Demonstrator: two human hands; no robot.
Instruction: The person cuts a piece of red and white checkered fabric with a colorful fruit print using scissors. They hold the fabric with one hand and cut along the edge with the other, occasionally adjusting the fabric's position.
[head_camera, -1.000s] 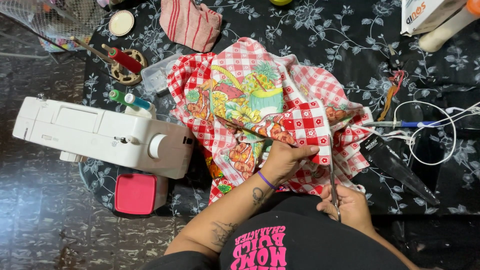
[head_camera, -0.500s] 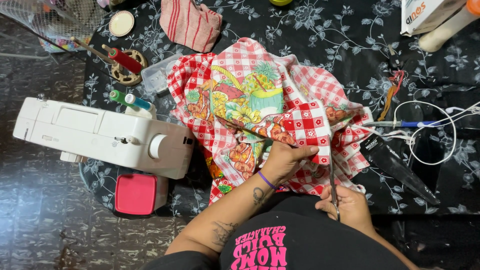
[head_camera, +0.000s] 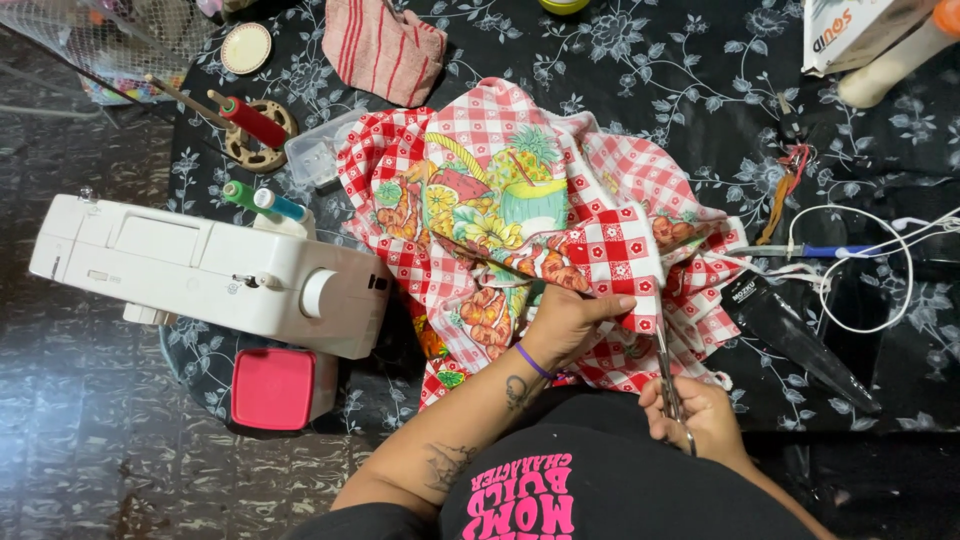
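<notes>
Left hand (head_camera: 570, 318) pinches the folded edge of the checked fruit-print cloth (head_camera: 520, 220), bunched mid-bench at the near edge. Right hand (head_camera: 700, 415) grips scissors (head_camera: 668, 375), blades at the cloth's fold. Cut looks barely begun; most of the cloth uncut.
</notes>
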